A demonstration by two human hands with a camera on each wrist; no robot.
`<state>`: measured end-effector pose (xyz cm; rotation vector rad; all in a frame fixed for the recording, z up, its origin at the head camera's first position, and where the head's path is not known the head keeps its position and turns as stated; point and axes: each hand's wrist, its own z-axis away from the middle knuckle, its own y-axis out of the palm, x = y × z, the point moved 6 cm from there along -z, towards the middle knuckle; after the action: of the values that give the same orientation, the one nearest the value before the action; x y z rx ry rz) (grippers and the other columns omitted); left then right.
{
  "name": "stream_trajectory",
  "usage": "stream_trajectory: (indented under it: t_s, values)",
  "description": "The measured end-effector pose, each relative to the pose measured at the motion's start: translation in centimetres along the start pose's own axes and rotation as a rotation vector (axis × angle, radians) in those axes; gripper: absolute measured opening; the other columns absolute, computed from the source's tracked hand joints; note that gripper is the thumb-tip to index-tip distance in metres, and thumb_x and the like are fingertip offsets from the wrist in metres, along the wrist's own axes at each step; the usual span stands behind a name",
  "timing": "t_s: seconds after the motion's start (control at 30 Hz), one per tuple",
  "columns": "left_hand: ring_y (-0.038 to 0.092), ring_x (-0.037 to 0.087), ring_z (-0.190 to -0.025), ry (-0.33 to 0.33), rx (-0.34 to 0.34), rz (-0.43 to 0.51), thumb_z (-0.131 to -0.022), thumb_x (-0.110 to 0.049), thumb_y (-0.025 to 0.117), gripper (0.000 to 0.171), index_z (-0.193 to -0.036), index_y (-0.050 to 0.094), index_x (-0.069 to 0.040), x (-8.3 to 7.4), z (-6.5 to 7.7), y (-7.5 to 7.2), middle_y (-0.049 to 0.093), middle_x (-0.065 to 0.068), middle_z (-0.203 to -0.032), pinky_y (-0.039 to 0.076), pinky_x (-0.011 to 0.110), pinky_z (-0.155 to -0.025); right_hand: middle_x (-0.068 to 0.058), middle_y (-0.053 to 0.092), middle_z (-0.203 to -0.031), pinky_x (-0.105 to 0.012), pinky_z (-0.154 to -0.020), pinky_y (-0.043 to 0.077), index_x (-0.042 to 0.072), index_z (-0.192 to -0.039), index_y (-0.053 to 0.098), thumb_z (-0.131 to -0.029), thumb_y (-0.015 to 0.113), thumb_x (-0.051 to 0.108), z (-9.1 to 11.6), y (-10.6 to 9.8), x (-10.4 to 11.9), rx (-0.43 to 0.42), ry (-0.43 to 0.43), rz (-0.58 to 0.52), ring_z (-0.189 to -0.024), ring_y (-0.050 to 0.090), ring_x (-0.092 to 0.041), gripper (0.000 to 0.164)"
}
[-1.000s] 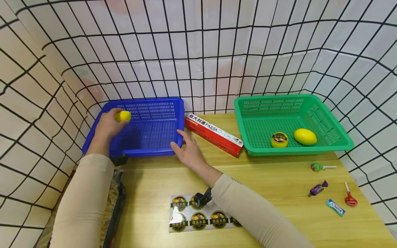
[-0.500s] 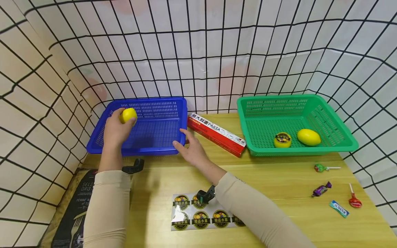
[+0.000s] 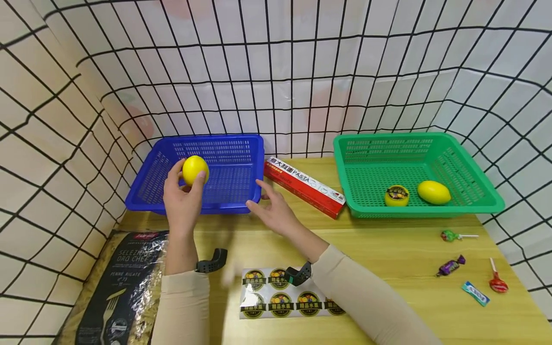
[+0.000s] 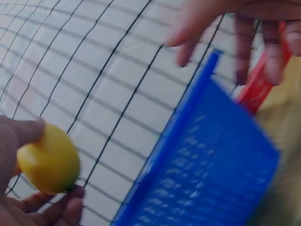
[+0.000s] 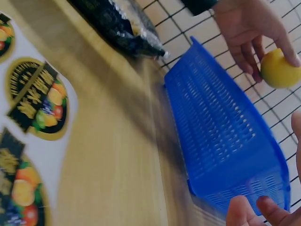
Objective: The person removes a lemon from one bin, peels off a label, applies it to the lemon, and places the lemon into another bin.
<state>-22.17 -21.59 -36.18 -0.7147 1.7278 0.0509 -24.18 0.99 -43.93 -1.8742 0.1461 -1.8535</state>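
Observation:
A yellow lemon (image 3: 195, 168) is held between the thumb and fingers of my left hand (image 3: 183, 203), over the front of the blue basket (image 3: 233, 184). In the left wrist view the same lemon (image 4: 51, 160) shows at the lower left, a little blurred. My right hand (image 3: 276, 213) hovers at the basket's front right corner, fingers spread and loosely bent, with nothing in its grasp. Whether its fingertips touch the rim I cannot tell. From the right wrist, the lemon (image 5: 281, 68) appears above the blue basket's side.
A red pasta box (image 3: 304, 187) lies between the baskets. The green basket (image 3: 379, 167) holds a lemon (image 3: 433, 192) and a round yellow item (image 3: 396, 196) with a black label. A sticker sheet (image 3: 294, 314), a penne bag (image 3: 116, 292) and several sweets lie in front; black mesh surrounds the table.
My left hand has brought the lemon rightward and toward me over the blue basket, turning so more of the lemon shows. The right hand stays by the basket corner; the view has shifted slightly.

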Motion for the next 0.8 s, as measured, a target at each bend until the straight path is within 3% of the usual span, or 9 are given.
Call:
stream_trajectory:
  t_s: [0.17,0.37,0.5,0.7,0.8]
  values:
    - [0.060,0.020,-0.091,0.042,-0.003,0.134,-0.096,-0.033,0.072,0.056,-0.147,0.053,-0.021,0.2,2.4,0.9,0.051,0.011,-0.135,0.053,0.016,-0.073,-0.019,0.052,-0.141,-0.038,-0.078,0.059,0.037,-0.157,0.035,-0.097,0.067,0.048,2.1,-0.8,-0.2,-0.020,-0.019,-0.005,-0.106,0.067,-0.030,0.069]
    - [0.063,0.019,-0.090,-0.043,0.039,0.242,-0.096,-0.031,0.073,0.050,-0.139,0.054,-0.016,1.0,4.3,1.5,0.053,0.000,-0.129,0.054,0.018,-0.071,-0.015,0.061,-0.129,-0.032,-0.077,0.056,0.031,-0.152,0.045,-0.097,0.068,0.042,5.1,-0.7,-0.1,-0.023,-0.058,-0.031,-0.098,0.064,-0.022,0.060]
    - [0.065,0.018,-0.088,-0.052,0.156,0.227,-0.096,-0.028,0.073,0.051,-0.137,0.049,-0.010,1.4,5.1,2.4,0.053,0.003,-0.128,0.055,0.020,-0.069,-0.009,0.065,-0.121,-0.030,-0.074,0.056,0.030,-0.148,0.050,-0.097,0.069,0.039,7.3,-0.6,-0.4,0.010,-0.050,-0.050,-0.095,0.063,-0.018,0.056]
    - [0.067,0.022,-0.075,0.100,0.410,0.089,-0.093,-0.022,0.077,0.051,-0.134,0.051,-0.010,1.0,6.7,3.6,0.060,0.012,-0.128,0.056,0.026,-0.061,-0.002,0.066,-0.112,-0.028,-0.069,0.054,0.028,-0.144,0.055,-0.097,0.069,0.039,10.5,-0.7,-1.7,0.102,-0.019,-0.027,-0.090,0.062,-0.015,0.049]
    - [0.064,0.021,-0.070,0.155,0.476,0.047,-0.092,-0.022,0.078,0.051,-0.135,0.053,-0.011,0.7,7.6,4.1,0.063,0.012,-0.124,0.055,0.027,-0.058,-0.002,0.066,-0.109,-0.028,-0.065,0.053,0.024,-0.141,0.058,-0.098,0.069,0.038,11.8,-1.1,-2.5,0.125,-0.006,-0.015,-0.088,0.062,-0.015,0.047]
